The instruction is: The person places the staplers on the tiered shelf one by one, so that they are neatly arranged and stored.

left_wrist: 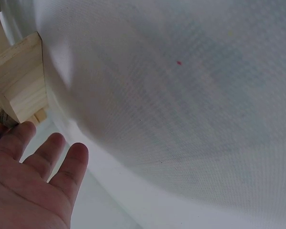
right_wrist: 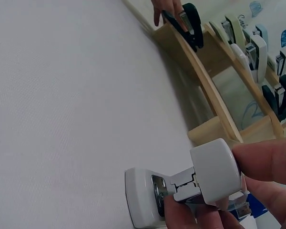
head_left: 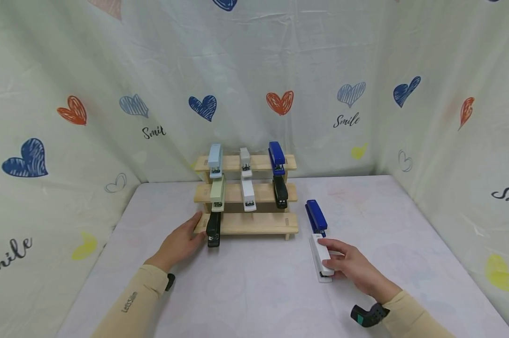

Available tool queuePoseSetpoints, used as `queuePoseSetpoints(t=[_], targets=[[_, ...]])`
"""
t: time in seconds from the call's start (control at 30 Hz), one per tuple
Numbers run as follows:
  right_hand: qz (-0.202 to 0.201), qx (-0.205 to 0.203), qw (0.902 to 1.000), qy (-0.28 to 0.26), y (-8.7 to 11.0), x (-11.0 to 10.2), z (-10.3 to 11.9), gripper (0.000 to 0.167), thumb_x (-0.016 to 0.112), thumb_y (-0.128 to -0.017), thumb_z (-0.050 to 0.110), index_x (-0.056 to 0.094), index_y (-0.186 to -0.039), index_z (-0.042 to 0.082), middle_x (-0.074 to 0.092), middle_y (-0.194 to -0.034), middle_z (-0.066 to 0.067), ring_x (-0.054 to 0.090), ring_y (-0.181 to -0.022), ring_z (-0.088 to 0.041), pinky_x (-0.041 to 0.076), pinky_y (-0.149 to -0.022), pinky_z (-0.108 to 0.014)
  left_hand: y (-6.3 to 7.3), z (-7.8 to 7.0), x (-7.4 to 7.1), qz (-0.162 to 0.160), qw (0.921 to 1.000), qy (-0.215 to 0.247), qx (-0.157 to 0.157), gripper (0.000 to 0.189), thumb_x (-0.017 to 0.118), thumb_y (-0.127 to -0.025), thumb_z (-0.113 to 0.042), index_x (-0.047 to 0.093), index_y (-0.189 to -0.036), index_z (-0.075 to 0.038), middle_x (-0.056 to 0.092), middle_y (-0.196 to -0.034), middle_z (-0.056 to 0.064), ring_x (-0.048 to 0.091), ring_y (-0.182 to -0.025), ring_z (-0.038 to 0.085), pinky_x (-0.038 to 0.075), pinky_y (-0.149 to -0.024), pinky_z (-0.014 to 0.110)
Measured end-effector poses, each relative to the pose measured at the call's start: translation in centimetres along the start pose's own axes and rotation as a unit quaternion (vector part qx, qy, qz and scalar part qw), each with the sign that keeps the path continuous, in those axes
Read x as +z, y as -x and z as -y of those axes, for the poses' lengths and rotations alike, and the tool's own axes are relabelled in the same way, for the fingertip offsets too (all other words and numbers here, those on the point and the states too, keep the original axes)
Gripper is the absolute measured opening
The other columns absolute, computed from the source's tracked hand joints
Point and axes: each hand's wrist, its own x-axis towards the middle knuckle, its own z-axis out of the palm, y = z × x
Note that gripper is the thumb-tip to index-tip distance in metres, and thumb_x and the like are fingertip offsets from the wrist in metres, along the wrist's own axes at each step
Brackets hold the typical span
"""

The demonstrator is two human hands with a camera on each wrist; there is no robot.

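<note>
My right hand (head_left: 356,267) grips a white stapler (head_left: 320,256) over the table, fingers and thumb on its sides. In the right wrist view the white stapler (right_wrist: 214,171) shows its front end, with its jaws apart. Just beyond it lies a blue stapler (head_left: 316,216). My left hand (head_left: 180,244) touches the left end of a three-tier wooden rack (head_left: 254,224), beside a black stapler (head_left: 213,229) on the lowest tier. Several fingers in the left wrist view are extended by the wood's end (left_wrist: 24,81); the thumb is hidden there.
The middle tier bears a pale green stapler (head_left: 218,193), a white stapler (head_left: 248,195) and a black stapler (head_left: 280,191). On the top tier sit a light blue stapler (head_left: 215,160), a grey-white one and a blue stapler (head_left: 276,158). A patterned curtain (head_left: 246,70) surrounds the table.
</note>
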Motion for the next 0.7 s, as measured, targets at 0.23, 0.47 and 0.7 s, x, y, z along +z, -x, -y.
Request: queuePoseSetpoints(t=[0.23,0.47,0.7], targets=[[0.004,0.004,0.9999,-0.014,-0.18,-0.25,-0.11,0.062,0.071,-0.088,0.0,0.051,-0.146,0.008,0.037,-0.15,-0.026,0.059,-0.104,-0.028,0.057,-0.076,-0.041,0.05,-0.06,-0.04,0.001,1.0,0.0,0.002,0.069,0.053,-0.102,-0.03,0.025,-0.156,0.002,0.032,-0.155,0.025,0.036,-0.138,0.044,0.033,-0.111,0.056],[0.008,0.004,0.9997,-0.025,-0.14,-0.43,0.03,0.061,0.069,-0.088,-0.001,0.051,-0.146,0.007,0.035,-0.152,-0.026,0.058,-0.103,-0.028,0.058,-0.077,-0.042,0.09,-0.09,-0.07,-0.001,1.0,0.0,0.005,0.069,0.054,-0.101,-0.03,0.026,-0.156,0.002,0.033,-0.155,0.025,0.037,-0.138,0.045,0.033,-0.11,0.057],[0.027,-0.006,0.9988,-0.041,0.09,-0.87,0.31,0.062,0.069,-0.09,0.001,0.048,-0.148,0.006,0.028,-0.156,-0.028,0.056,-0.11,-0.03,0.058,-0.081,-0.044,0.07,-0.04,-0.02,-0.001,1.0,-0.002,0.002,0.069,0.054,-0.101,-0.03,0.025,-0.156,0.001,0.033,-0.155,0.025,0.037,-0.138,0.045,0.033,-0.11,0.057]])
